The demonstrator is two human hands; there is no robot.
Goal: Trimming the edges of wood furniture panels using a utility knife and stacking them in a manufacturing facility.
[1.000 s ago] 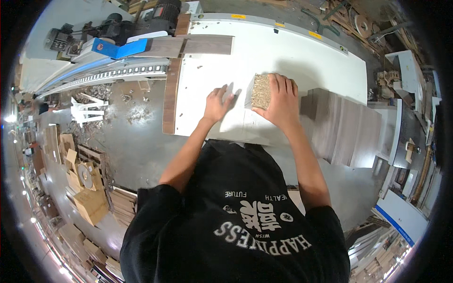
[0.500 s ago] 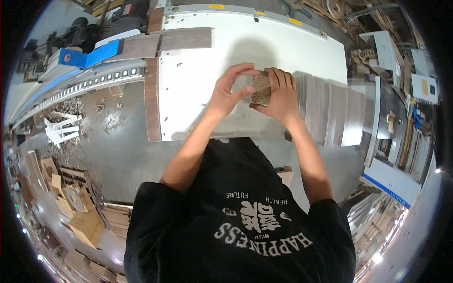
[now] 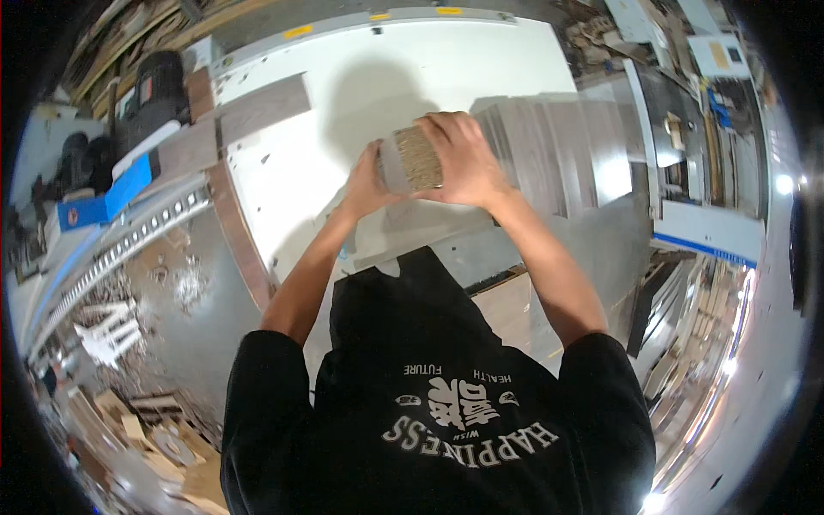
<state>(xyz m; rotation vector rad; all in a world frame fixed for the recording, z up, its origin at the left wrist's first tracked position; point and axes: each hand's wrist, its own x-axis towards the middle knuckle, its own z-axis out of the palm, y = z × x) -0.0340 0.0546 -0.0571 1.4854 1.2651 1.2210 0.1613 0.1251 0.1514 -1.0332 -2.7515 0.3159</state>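
Note:
Between my two hands, above the white tabletop (image 3: 468, 62), is a stack of small chipboard pieces (image 3: 418, 160). Rough brown edges face up, and a smooth grey face shows on the left side. My left hand (image 3: 367, 184) is closed against that grey face. Gripping the stack from the other side, my right hand (image 3: 468, 161) has its fingers bent over the far end and its thumb near the close end. Just right of my right hand lies a fanned row of grey wood-grain boards (image 3: 562, 154).
A long metal straightedge (image 3: 335, 33) runs along the table's far edge. Grey wood-grain strips (image 3: 266, 109) lie at the left, with a brown strip (image 3: 230, 206) along that edge. Beyond them are a blue-ended machine rail (image 3: 129, 190) and white offcuts (image 3: 113, 336) on the floor.
My left hand, previously apart with its fingers open, has closed on the stack's left side. The stack has tilted, showing its grey face. The view has turned, shifting the table leftward.

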